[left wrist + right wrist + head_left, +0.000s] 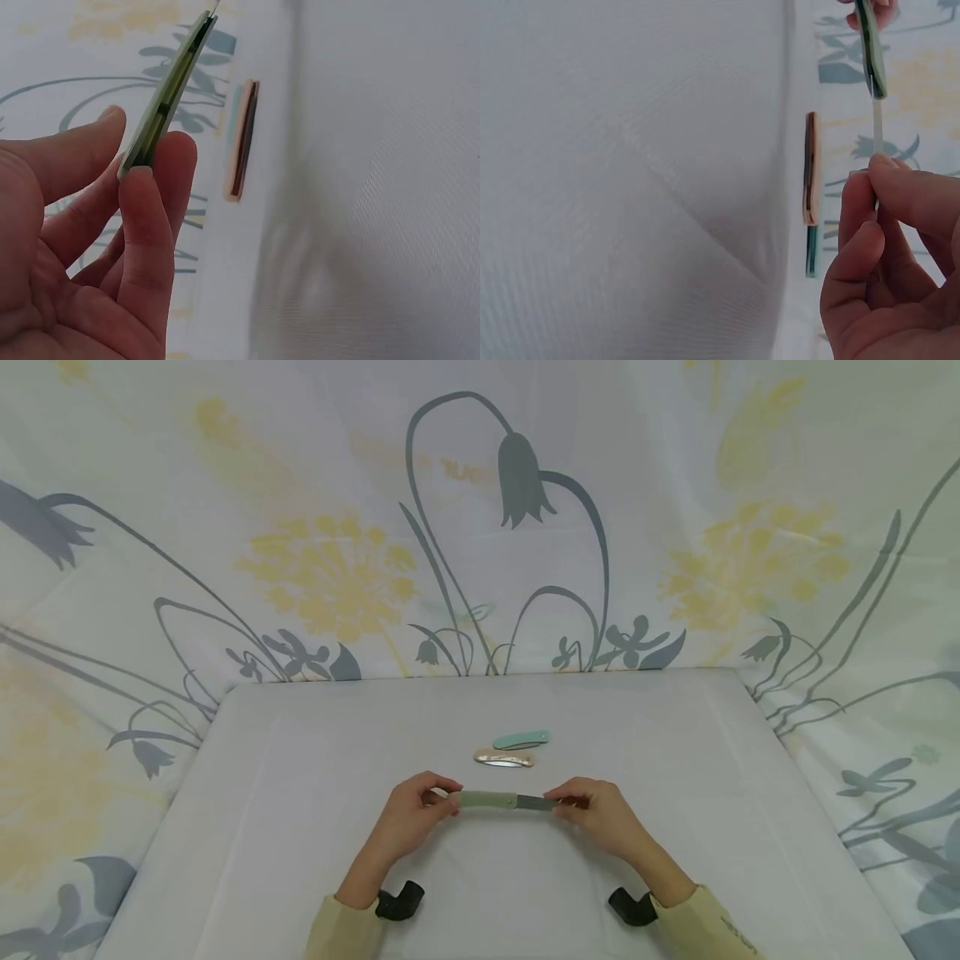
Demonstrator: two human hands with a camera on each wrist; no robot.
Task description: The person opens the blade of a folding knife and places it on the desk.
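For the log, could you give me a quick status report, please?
Left hand and right hand pinch the pale green clip by its ends, above the table. Nothing obstructing.

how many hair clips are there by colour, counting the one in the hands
Pale green clip, held between left hand and right hand: 1
Mint green clip on the table: 1
Beige clip on the table: 1
Total: 3
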